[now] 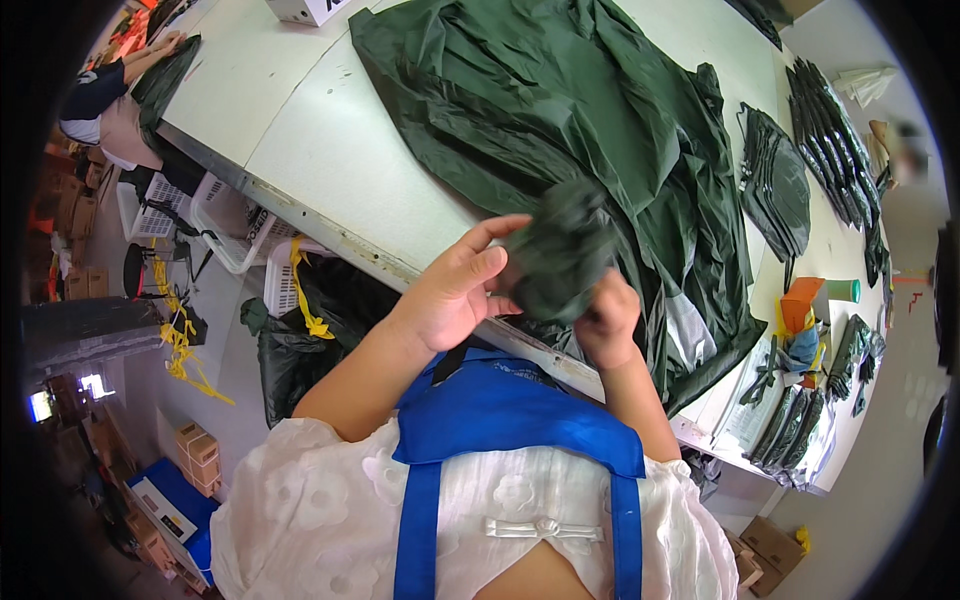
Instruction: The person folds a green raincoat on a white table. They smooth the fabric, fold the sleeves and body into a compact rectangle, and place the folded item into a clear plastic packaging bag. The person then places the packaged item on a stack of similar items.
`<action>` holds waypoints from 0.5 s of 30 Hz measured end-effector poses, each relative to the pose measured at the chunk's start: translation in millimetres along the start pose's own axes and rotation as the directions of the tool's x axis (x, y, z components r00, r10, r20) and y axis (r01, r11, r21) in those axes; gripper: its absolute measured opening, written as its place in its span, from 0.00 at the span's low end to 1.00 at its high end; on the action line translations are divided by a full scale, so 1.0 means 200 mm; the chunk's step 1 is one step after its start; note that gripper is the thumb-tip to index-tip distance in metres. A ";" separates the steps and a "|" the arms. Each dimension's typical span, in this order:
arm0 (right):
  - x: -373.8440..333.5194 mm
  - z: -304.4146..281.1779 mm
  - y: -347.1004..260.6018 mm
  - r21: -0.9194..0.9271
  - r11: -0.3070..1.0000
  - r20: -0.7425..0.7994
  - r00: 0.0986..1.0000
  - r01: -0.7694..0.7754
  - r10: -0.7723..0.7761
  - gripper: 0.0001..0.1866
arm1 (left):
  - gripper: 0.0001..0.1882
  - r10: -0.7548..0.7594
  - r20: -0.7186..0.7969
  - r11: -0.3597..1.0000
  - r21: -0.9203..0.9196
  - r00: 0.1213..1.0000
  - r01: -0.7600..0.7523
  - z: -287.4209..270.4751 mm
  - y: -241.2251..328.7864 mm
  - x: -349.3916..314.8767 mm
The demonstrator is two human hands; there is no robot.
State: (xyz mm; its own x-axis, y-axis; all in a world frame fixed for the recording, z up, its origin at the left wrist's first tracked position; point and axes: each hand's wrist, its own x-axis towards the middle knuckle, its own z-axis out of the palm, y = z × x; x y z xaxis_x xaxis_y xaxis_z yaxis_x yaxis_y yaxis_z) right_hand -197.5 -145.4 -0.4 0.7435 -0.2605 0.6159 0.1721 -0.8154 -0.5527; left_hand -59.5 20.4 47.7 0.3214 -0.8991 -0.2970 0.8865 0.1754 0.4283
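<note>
In front of my chest, just over the table's near edge, a crumpled dark green cloth bundle [562,250] is held up, blurred by motion. My left hand [455,290] curves round its left side, thumb raised and fingertips partly hidden by the cloth. At the lower right of the bundle, the fingers of my right hand [608,318] are closed on it. A large dark green sheet of thin, shiny fabric [480,90] lies rumpled across the table behind both hands. Some of its folds run down beside my right forearm.
The white table [330,150] carries stacked dark green pouches [775,180], packed black bundles [830,140] and an orange box [803,300] at the right. White baskets [225,215] and dark fabric [335,300] stand below its left edge. A co-worker [110,100] handles green fabric at the far left.
</note>
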 end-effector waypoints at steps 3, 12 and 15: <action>-0.01 -0.04 -0.01 -0.065 0.978 0.278 0.945 0.198 -0.173 0.14 | 0.19 -0.016 -0.029 0.964 0.266 0.999 0.023 -0.07 0.00 0.03; 0.00 -0.05 -0.10 0.668 -0.071 0.613 0.493 -0.741 0.618 0.19 | 0.12 0.245 0.334 0.357 0.842 0.910 -0.405 0.00 -0.04 0.02; 0.00 -0.04 -0.09 0.682 0.180 0.512 0.638 -0.709 0.575 0.14 | 0.12 0.341 0.332 -0.017 0.938 0.879 -0.347 -0.02 -0.05 0.03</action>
State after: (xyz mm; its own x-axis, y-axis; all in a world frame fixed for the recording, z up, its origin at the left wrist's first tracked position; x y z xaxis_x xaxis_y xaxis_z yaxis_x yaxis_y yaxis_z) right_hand -205.6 -134.8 12.7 0.9043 -0.3705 -0.2118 -0.0555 0.3900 -0.9192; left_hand -65.2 15.1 39.0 0.4748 -0.8638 0.1683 -0.4386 -0.0665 0.8962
